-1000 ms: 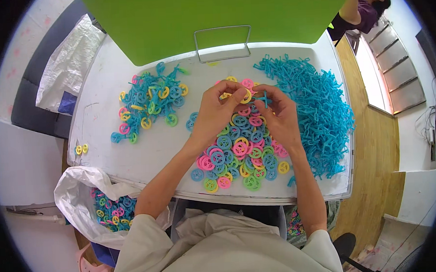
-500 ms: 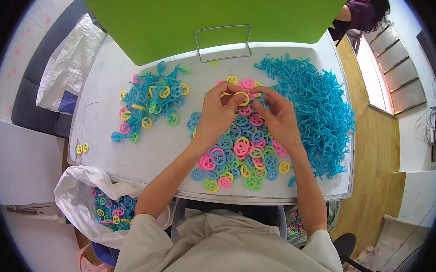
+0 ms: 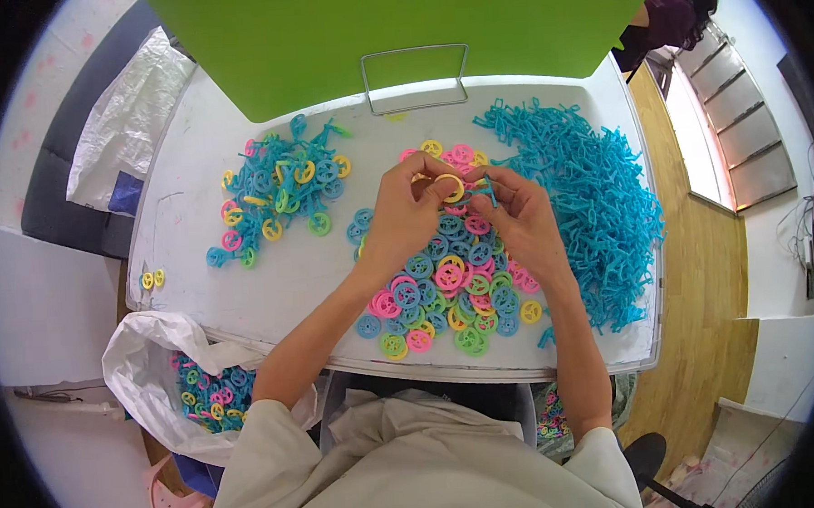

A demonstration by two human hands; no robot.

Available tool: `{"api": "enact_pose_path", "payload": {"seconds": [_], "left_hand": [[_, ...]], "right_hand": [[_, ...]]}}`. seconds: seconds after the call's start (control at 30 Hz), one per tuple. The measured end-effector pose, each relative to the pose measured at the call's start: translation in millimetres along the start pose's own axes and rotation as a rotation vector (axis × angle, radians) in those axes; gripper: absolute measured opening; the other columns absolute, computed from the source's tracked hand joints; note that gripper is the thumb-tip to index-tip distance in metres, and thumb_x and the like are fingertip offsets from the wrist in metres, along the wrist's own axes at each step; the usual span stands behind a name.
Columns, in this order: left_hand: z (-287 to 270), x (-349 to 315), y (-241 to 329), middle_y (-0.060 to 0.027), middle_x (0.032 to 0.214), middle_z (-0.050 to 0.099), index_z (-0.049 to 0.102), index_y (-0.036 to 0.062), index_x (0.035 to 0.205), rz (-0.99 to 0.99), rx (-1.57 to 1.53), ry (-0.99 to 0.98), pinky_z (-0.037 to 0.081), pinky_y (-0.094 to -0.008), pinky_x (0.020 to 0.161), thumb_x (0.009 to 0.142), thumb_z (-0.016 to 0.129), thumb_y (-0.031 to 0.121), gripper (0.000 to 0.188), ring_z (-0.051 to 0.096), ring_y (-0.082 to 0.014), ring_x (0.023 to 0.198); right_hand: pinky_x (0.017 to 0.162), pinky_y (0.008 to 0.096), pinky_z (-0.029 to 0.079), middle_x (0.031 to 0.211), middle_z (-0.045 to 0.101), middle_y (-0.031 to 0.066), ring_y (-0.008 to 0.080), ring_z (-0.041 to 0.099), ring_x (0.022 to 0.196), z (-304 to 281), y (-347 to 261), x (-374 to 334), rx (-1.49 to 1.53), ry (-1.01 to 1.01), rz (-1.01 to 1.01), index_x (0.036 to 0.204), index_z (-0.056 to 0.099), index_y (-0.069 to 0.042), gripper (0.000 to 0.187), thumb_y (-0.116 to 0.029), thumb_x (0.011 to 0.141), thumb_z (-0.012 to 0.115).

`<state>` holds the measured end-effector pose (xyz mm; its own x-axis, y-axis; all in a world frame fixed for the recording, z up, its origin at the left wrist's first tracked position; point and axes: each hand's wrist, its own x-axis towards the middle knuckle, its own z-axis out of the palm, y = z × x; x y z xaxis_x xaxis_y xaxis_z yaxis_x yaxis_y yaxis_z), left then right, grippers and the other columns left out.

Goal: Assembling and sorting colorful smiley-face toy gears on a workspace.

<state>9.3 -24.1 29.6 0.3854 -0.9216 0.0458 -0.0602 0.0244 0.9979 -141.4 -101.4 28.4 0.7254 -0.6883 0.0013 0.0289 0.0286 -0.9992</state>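
Note:
Over the middle of the table, my left hand (image 3: 403, 216) pinches a small yellow plastic wheel (image 3: 461, 191) between thumb and fingers. Close beside it, my right hand (image 3: 530, 223) is closed on a thin teal plastic piece (image 3: 491, 194). The two parts are near each other, but fingers hide whether they touch. Under both hands spreads a heap of loose wheels (image 3: 437, 269) in pink, blue, yellow and green. To the right lies a large pile of teal plastic pieces (image 3: 605, 209). A smaller pile of teal pieces with wheels on them (image 3: 281, 182) sits at the left.
A pair of yellow wheels (image 3: 153, 280) lies at the table's left edge. Below that hangs a white sack (image 3: 139, 365) holding teal pieces with wheels. A green panel (image 3: 388, 28) with a wire loop (image 3: 413, 48) stands at the back. Another person (image 3: 671, 17) is at the far right.
My hands stay in nearly the same place. The teal piece in my right fingers has turned slightly more upright, and the yellow wheel has tilted a little.

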Motion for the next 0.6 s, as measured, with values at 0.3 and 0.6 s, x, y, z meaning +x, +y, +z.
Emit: {"api": "enact_pose_path", "payload": {"seconds": [0.3, 0.6], "left_hand": [[1, -1, 6, -0.0059, 0.084, 0.061, 0.055, -0.0010, 0.093, -0.148, -0.222, 0.009, 0.049, -0.0248, 0.072, 0.089, 0.055, -0.002, 0.005, 0.061, -0.0118, 0.079], [9, -6, -8, -0.0119, 0.086, 0.056, 0.059, -0.0014, 0.089, 0.231, 0.214, 0.127, 0.049, -0.0298, 0.061, 0.082, 0.058, -0.007, 0.008, 0.061, -0.0195, 0.074]], "right_hand": [[0.077, 0.0205, 0.049, 0.102, 0.064, 0.0068, 0.0086, 0.060, 0.092, 1, -4, -1, 0.035, -0.008, 0.025, 0.116, 0.055, 0.002, 0.027, -0.001, 0.089, 0.059], [0.076, 0.0209, 0.049, 0.099, 0.065, 0.0066, 0.0087, 0.061, 0.087, 0, 5, 0, 0.010, -0.005, 0.041, 0.116, 0.055, 0.001, 0.028, -0.004, 0.089, 0.061]]}}
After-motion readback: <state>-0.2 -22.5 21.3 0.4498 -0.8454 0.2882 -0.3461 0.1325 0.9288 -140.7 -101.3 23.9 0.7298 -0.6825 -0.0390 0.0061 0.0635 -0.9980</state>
